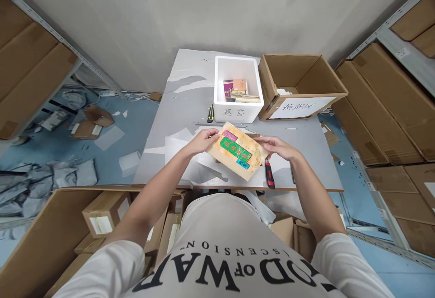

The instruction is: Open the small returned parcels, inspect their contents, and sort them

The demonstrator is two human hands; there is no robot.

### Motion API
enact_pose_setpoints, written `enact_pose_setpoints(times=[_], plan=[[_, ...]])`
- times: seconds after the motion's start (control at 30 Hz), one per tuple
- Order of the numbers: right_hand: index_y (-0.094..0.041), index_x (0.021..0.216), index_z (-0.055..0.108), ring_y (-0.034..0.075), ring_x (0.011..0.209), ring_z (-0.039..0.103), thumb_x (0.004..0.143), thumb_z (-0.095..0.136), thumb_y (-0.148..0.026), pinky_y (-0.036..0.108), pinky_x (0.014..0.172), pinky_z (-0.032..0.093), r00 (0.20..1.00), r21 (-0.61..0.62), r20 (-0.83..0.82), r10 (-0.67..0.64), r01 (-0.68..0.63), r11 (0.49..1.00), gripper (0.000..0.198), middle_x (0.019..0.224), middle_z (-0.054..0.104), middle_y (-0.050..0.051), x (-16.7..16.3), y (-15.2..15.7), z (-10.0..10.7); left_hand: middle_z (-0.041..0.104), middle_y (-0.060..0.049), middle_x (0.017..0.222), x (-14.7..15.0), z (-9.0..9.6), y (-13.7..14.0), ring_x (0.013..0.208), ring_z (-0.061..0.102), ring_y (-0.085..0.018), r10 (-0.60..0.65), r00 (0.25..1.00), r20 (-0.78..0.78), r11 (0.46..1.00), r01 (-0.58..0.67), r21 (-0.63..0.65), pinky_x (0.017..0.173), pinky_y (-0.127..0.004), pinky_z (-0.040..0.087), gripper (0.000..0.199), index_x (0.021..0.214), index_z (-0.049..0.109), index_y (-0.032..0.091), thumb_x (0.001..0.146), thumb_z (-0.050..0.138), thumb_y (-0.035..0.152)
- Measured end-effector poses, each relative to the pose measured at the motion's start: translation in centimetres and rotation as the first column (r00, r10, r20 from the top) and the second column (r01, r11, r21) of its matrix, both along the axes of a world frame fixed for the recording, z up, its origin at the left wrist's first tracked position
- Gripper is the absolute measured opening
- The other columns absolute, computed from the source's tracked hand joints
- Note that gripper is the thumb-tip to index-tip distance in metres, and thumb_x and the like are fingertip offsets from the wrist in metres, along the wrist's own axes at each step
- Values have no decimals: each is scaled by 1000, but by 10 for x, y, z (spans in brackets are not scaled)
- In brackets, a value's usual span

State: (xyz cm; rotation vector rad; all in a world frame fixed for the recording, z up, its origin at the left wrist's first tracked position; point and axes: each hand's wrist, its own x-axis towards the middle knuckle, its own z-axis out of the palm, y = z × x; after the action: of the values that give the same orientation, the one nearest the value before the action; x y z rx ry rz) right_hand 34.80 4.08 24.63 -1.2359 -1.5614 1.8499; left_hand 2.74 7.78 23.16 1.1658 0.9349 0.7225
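Observation:
Between my two hands a yellowed book (238, 151) is held tilted above the front of the table. Its cover carries a green panel with orange characters, plus pink and blue patches. My left hand (205, 140) grips the upper left edge, and my right hand (277, 146) is closed on the right edge. Some fingers of both hands are hidden behind the book. Just below my right hand lies a red and black utility knife (269, 174). White paper sheets (180, 146) lie under and to the left of the book.
Behind the book stands a white foam box (239, 112) holding several books (239, 90). To its right is an open cardboard box (301, 103) with a handwritten label. A yellow and black cutter (210, 113) lies beside the foam box. Cartons (102, 214) fill a large box at my left.

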Motion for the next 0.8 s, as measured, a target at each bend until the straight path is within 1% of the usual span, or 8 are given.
enact_pose_setpoints(times=[0.1,0.2,0.27,0.33,0.43,0.5,0.57,0.8], plan=[[-25,120,62,13,64,63,78,68,-45,21,44,50,1000,-12,14,-9,9,1000,47,93,71,3,-10,-13,-5,71,-7,77,3,9,14,64,62,-16,-38,998,-43,999,39,18,55,-22,45,37,84,72,13,67,76,45],[-24,110,63,14,65,64,77,68,-45,22,45,53,977,10,-30,-213,213,977,39,89,71,2,-23,-35,-19,71,-8,82,10,6,9,68,64,-17,156,977,142,986,-144,-89,61,-26,50,47,97,70,14,72,70,54],[-25,111,61,15,67,66,76,68,-47,25,47,55,919,3,-88,-385,386,922,42,92,71,2,-34,-50,-30,71,-9,86,17,-3,-7,70,66,-17,256,921,294,957,-200,-209,63,-28,52,55,103,67,15,73,64,62],[-27,112,58,17,70,67,75,67,-50,29,50,57,837,-13,-145,-528,532,847,45,96,71,3,-47,-64,-40,71,-9,87,26,-15,-30,71,67,-18,259,899,352,950,-172,-260,63,-28,53,59,101,67,15,68,67,65],[-30,116,54,22,79,68,73,67,-54,34,51,59,719,-27,-187,-669,677,735,50,104,70,3,-65,-79,-52,73,-9,94,40,-30,-64,79,68,-19,274,925,261,953,-225,-203,67,-26,53,53,101,67,16,60,82,46],[-32,121,52,25,85,68,73,66,-55,36,52,60,673,-28,-195,-713,723,690,55,108,69,4,-73,-85,-58,73,-9,97,46,-35,-79,83,68,-20,293,933,208,949,-258,-181,70,-27,54,51,103,67,16,62,82,41],[-33,126,50,27,90,67,74,64,-57,38,53,60,667,-19,-187,-721,731,682,59,111,69,4,-76,-89,-63,73,-9,95,48,-37,-86,84,69,-20,300,938,175,946,-268,-184,71,-28,55,49,104,68,16,64,80,41],[-34,141,39,27,88,67,77,57,-60,40,55,58,726,44,-149,-671,683,729,71,114,68,4,-74,-89,-66,74,-7,88,47,-36,-86,83,69,-20,315,938,143,936,-282,-209,68,-28,56,47,101,70,15,63,80,41]])
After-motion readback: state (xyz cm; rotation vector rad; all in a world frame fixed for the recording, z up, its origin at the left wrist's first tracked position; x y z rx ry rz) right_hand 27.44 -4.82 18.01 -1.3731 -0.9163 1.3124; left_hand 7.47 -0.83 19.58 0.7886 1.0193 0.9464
